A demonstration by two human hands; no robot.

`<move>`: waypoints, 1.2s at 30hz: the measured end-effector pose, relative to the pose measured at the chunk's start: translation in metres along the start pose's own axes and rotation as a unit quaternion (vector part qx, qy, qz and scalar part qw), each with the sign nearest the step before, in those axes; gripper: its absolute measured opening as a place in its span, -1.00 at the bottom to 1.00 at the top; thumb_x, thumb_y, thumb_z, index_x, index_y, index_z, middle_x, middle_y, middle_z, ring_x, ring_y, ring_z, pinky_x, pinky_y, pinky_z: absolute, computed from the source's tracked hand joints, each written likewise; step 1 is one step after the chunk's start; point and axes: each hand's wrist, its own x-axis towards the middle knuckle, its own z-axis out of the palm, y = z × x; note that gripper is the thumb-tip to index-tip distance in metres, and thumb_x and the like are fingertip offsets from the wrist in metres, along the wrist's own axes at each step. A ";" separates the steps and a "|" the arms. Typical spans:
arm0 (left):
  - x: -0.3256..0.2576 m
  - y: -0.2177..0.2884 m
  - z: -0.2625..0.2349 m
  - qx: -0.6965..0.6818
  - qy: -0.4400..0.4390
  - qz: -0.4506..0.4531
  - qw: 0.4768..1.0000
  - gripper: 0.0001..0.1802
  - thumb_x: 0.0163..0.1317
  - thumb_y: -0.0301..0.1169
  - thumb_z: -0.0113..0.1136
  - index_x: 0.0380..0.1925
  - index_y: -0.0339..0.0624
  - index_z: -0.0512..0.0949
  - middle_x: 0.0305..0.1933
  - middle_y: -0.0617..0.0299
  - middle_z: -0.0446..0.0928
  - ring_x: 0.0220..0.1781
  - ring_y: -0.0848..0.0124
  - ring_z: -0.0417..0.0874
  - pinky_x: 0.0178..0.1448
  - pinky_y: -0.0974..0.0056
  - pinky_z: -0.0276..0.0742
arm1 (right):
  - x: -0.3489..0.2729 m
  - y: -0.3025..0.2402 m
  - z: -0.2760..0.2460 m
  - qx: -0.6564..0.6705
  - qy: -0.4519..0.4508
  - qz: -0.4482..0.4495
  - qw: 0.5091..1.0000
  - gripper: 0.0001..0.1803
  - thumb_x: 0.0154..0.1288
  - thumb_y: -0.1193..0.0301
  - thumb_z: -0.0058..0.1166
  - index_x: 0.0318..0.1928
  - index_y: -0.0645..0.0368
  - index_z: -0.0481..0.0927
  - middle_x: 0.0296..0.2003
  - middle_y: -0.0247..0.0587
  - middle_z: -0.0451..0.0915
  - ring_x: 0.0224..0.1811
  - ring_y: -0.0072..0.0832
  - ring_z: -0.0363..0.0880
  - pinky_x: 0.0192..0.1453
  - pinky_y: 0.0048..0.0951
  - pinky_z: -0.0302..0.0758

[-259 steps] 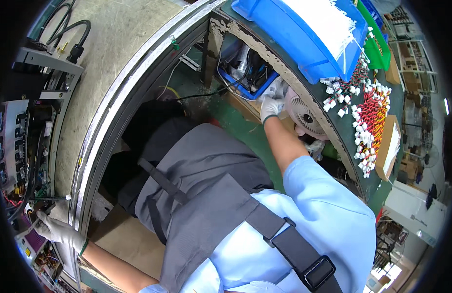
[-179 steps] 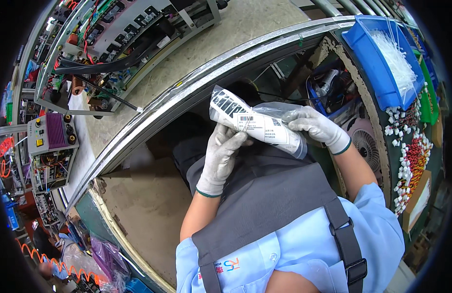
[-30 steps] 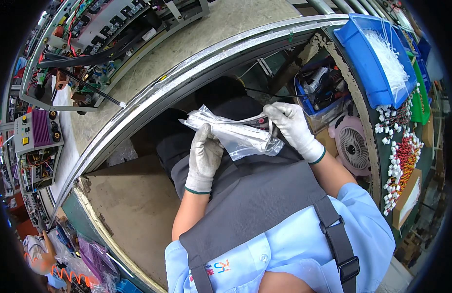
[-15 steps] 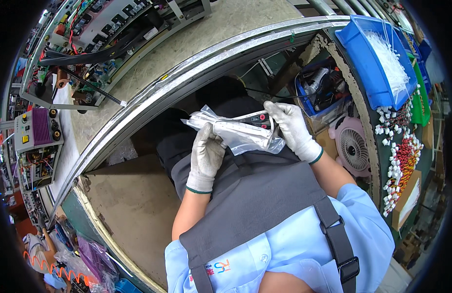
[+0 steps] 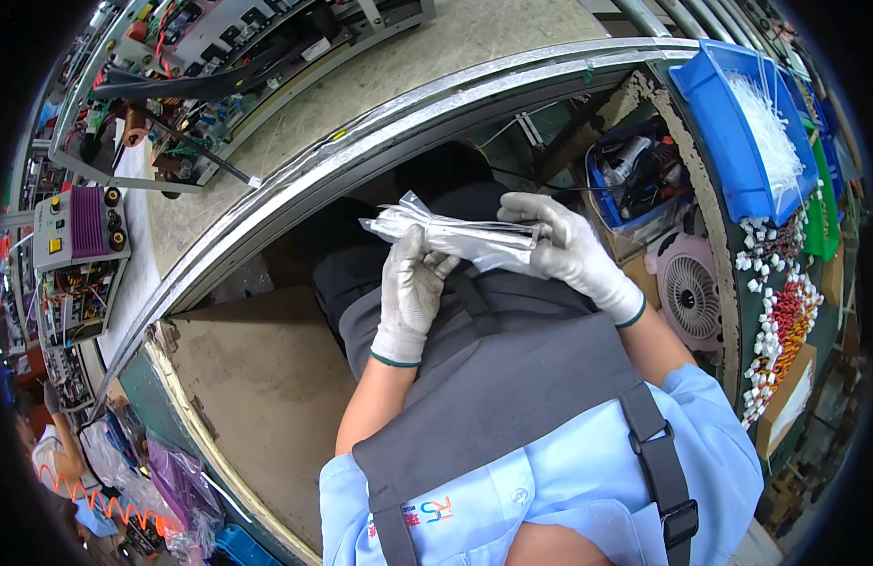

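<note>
A clear plastic bag (image 5: 498,257) of thin flat white strips is held over my lap, its loose end pointing to the left. My left hand (image 5: 408,294), in a white glove, grips the left part of the bag from below with thumb and fingers. On the other side, my right hand (image 5: 583,250), gloved as well, has its thumb and curled fingers about the bag's right end. The strips show mostly edge-on, and the bag hides part of the left fingertips.
Ahead runs a metal-edged workbench (image 5: 493,71) with an open electronics chassis (image 5: 257,85) at the left. A blue bin (image 5: 724,156) of white ties stands at the right, above connector leads (image 5: 786,325). A pink fan (image 5: 689,291) and a tool box (image 5: 635,222) sit below.
The bag has been tipped in my hands, so the black faces with red marks no longer show. My right fingers have shifted around its end. The whole view has moved slightly.
</note>
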 end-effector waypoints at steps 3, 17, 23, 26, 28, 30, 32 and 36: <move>0.003 -0.003 -0.005 0.045 0.000 0.016 0.999 -0.70 0.39 -0.12 0.04 -0.09 -0.08 0.46 -0.17 0.29 0.57 -0.16 0.48 0.59 -0.07 0.29 0.54 | -0.001 0.002 0.004 -0.021 -0.024 0.035 0.999 -0.30 0.14 0.23 0.33 0.22 0.32 0.41 -0.01 -0.18 0.54 -0.07 -0.54 0.54 -0.03 -0.54 0.49; -0.001 0.008 -0.003 0.060 -0.011 0.071 0.996 -0.68 0.42 -0.10 0.00 -0.04 -0.07 0.46 -0.23 0.34 0.56 -0.27 0.55 0.57 -0.23 0.38 0.61 | 0.004 0.012 -0.008 0.199 -0.021 0.234 0.952 -0.57 0.38 0.22 0.08 -0.03 0.41 0.53 -0.35 -0.08 0.66 -0.46 -0.45 0.67 -0.50 -0.58 0.58; -0.002 0.009 -0.001 0.084 -0.001 0.083 0.993 -0.69 0.40 -0.13 0.03 -0.05 -0.08 0.46 -0.24 0.34 0.56 -0.29 0.55 0.57 -0.26 0.38 0.62 | 0.005 0.009 -0.006 0.202 -0.023 0.242 0.949 -0.55 0.39 0.20 0.07 0.00 0.41 0.53 -0.34 -0.08 0.66 -0.45 -0.46 0.67 -0.49 -0.59 0.57; -0.005 0.012 0.005 0.099 0.009 0.084 0.991 -0.69 0.40 -0.12 0.04 -0.06 -0.08 0.47 -0.25 0.34 0.56 -0.29 0.56 0.57 -0.27 0.38 0.62 | 0.005 0.012 -0.008 0.197 -0.039 0.233 0.952 -0.54 0.38 0.20 0.07 0.01 0.41 0.52 -0.33 -0.08 0.66 -0.44 -0.45 0.67 -0.49 -0.59 0.58; -0.005 0.011 0.003 0.097 0.000 0.096 0.991 -0.70 0.40 -0.13 0.05 -0.06 -0.08 0.47 -0.24 0.34 0.57 -0.30 0.57 0.56 -0.28 0.38 0.61 | 0.005 0.012 -0.008 0.198 -0.032 0.238 0.950 -0.54 0.38 0.19 0.07 0.01 0.41 0.52 -0.33 -0.07 0.66 -0.44 -0.45 0.67 -0.48 -0.59 0.58; -0.005 0.010 0.002 0.098 -0.005 0.100 0.990 -0.70 0.39 -0.14 0.05 -0.06 -0.09 0.47 -0.24 0.33 0.57 -0.30 0.57 0.56 -0.28 0.39 0.61 | 0.004 0.012 -0.008 0.202 -0.028 0.239 0.949 -0.54 0.38 0.19 0.07 0.01 0.41 0.52 -0.34 -0.07 0.66 -0.44 -0.45 0.67 -0.48 -0.59 0.58; -0.005 0.010 0.002 0.103 -0.003 0.098 0.990 -0.71 0.39 -0.15 0.06 -0.06 -0.09 0.47 -0.24 0.33 0.57 -0.30 0.58 0.56 -0.29 0.39 0.61 | 0.004 0.013 -0.008 0.207 -0.027 0.236 0.949 -0.54 0.38 0.19 0.07 0.01 0.42 0.52 -0.35 -0.08 0.66 -0.44 -0.45 0.67 -0.48 -0.60 0.58; -0.004 0.010 0.003 0.100 0.002 0.088 0.991 -0.72 0.38 -0.18 0.07 -0.06 -0.11 0.46 -0.25 0.33 0.56 -0.29 0.56 0.57 -0.26 0.39 0.61 | 0.003 0.012 -0.008 0.202 -0.028 0.237 0.950 -0.54 0.39 0.20 0.06 0.00 0.42 0.53 -0.37 -0.09 0.66 -0.45 -0.47 0.66 -0.49 -0.60 0.57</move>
